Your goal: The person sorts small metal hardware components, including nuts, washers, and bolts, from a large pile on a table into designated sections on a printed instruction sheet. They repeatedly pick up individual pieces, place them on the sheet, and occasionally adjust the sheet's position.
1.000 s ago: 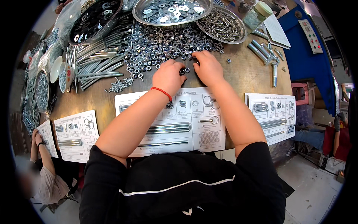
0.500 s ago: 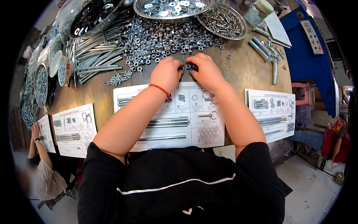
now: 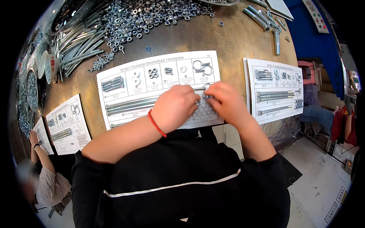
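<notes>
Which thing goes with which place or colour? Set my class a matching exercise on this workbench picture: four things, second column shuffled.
Things:
1. Right hand
2. Wristband
3. Nut heap
4. Small blue ring

Clues:
A. Red
B. Alone between nut heap and middle card
C. Over the card's right edge
D. Piled right of the long rods

Pairs: 1-C; 2-A; 3-D; 4-B

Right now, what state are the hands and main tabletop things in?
Left hand: fingers bent, grip unclear
Right hand: fingers curled, grip unclear
Middle sheet: face up, partly covered
Right sheet: face up, uncovered
Nuts: loosely heaped
Long rods: loosely piled
Small screws: loosely heaped
Large bolts: lying loose
Blue ring: lying apart
</notes>
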Motion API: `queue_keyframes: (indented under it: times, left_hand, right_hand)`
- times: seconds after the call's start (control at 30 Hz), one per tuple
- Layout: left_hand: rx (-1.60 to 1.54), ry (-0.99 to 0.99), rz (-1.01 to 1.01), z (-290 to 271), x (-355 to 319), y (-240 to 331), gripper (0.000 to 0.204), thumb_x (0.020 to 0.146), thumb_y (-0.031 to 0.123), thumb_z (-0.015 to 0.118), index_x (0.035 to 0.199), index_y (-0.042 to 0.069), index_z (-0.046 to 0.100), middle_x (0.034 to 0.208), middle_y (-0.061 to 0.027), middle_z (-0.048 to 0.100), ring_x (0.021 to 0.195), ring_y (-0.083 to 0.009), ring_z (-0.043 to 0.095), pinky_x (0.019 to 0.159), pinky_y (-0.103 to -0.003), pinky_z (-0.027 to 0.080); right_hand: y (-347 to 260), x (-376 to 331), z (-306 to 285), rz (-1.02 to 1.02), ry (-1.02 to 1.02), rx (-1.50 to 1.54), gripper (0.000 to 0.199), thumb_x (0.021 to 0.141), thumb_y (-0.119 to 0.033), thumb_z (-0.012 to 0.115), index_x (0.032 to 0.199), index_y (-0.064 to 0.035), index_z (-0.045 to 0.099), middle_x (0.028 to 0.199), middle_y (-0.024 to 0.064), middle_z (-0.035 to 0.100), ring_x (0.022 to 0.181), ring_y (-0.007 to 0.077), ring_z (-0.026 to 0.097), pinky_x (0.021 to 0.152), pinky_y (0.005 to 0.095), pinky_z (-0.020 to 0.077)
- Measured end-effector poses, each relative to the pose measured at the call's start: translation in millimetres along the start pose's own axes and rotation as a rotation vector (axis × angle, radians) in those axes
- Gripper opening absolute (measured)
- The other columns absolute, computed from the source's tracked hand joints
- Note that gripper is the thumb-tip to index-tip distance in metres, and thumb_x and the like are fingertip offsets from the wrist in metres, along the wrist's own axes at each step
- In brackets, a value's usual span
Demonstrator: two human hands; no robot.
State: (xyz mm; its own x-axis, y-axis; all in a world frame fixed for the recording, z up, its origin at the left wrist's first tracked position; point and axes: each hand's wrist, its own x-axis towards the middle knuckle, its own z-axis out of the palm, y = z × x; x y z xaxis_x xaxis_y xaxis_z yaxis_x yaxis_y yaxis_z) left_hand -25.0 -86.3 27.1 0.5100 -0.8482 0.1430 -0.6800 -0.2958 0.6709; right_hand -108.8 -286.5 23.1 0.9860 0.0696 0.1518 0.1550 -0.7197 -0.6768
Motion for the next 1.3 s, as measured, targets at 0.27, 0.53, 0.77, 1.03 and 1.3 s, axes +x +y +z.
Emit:
queue_keyframes:
  times: [0.27,0.53,0.77,1.03,1.3]
  left_hand:
    - [0.019,-0.034,-0.081,33,-10,3,0.028,0.073,0.009,0.076,0.1,0.006,0.069,0.097,-0.0088,0.064,0.092,-0.0313,0.062,0.08,-0.039,0.052]
    - [0.102,0.219,-0.225,-33,14,-27,0.039,0.074,0.024,0.081,0.105,0.004,0.069,0.1,-0.0133,0.067,0.092,-0.0303,0.064,0.082,-0.039,0.052]
    - [0.446,0.307,-0.688,-83,81,-125,0.035,0.082,0.031,0.074,0.107,0.007,0.071,0.112,-0.0146,0.064,0.102,-0.0315,0.063,0.086,-0.042,0.054]
    - [0.243,0.327,-0.678,-80,70,-140,0.025,0.083,0.026,0.074,0.1,0.007,0.073,0.105,-0.0138,0.065,0.095,-0.0328,0.065,0.083,-0.041,0.054]
    - [0.242,0.419,-0.55,-79,65,-156,0.018,0.088,0.021,0.065,0.092,0.006,0.075,0.101,-0.0134,0.066,0.093,-0.0327,0.065,0.083,-0.04,0.053]
  right_hand:
    - [1,-31,17,0.066,-0.039,0.023,0.025,0.075,-0.002,0.072,0.098,-0.0056,0.067,0.098,0.0073,0.062,0.096,0.0288,0.058,0.08,0.0389,0.0497]
    - [-6,11,-30,0.101,0.091,0.025,0.029,0.078,-0.013,0.076,0.106,-0.0051,0.067,0.108,0.0108,0.065,0.1,0.0306,0.062,0.087,0.0396,0.0496]
    - [37,176,17,0.224,0.134,-0.119,0.032,0.084,-0.027,0.071,0.108,-0.0047,0.068,0.107,0.0155,0.065,0.098,0.0342,0.063,0.083,0.043,0.0516]
    - [51,214,61,0.093,0.158,-0.162,0.02,0.08,-0.018,0.073,0.094,-0.0067,0.064,0.096,0.0106,0.063,0.088,0.0312,0.062,0.075,0.0421,0.0511]
    - [35,216,63,0.181,0.103,-0.145,0.029,0.079,-0.016,0.074,0.107,-0.0118,0.066,0.106,0.0091,0.061,0.097,0.03,0.063,0.082,0.0401,0.052]
